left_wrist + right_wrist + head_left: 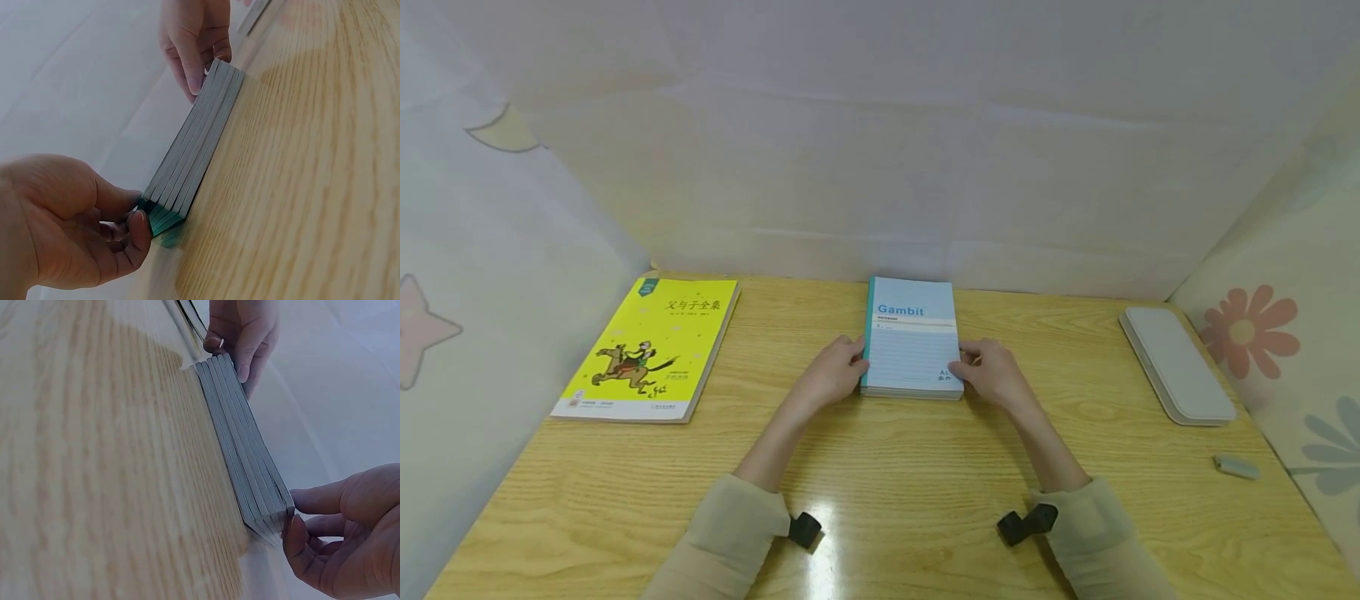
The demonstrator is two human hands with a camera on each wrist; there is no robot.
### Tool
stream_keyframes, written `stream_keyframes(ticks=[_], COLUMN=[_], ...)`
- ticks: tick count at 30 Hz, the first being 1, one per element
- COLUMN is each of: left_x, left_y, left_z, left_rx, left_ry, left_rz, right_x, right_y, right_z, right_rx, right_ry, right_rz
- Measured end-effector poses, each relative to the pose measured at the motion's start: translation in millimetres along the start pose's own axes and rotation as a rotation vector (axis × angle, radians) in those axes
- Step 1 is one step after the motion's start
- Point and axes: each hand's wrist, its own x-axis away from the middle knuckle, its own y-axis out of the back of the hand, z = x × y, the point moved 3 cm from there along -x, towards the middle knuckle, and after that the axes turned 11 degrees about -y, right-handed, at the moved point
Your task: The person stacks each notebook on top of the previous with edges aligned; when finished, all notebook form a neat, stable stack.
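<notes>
A stack of several notebooks [913, 346] lies at the back middle of the wooden table. The top one has a light blue cover reading "Gambit" and a teal spine at its left. My left hand [831, 373] holds the spine side near the front corner, fingers curled. On the opposite side my right hand [996, 377] grips the front corner, its thumb on the cover's edge. In the left wrist view the page edges of the stack [194, 137] look nearly even. The right wrist view shows the same stack [240, 447] resting on the table.
To the left lies a yellow book [658, 346] with a cartoon rider on its cover. A white flat case [1180, 362] stands at the right, and a small grey stick-like object [1236, 467] lies nearer. Pale cloth walls [917, 183] border the table.
</notes>
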Motion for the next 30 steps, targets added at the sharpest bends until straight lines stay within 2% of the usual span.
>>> stream_keyframes(ticks=[18, 30], left_x=[-1.9, 0.7], left_y=[-1.0, -0.1], left_z=[-0.1, 2.6], left_rx=[0.009, 0.038], left_ry=[-0.001, 0.001], left_rz=[-0.004, -0.015], right_x=[-1.8, -2.0], right_y=[2.9, 1.0], right_z=[-0.1, -2.8], right_rx=[-0.007, -0.019], right_ry=[0.014, -0.024], right_rz=[0.021, 0.045])
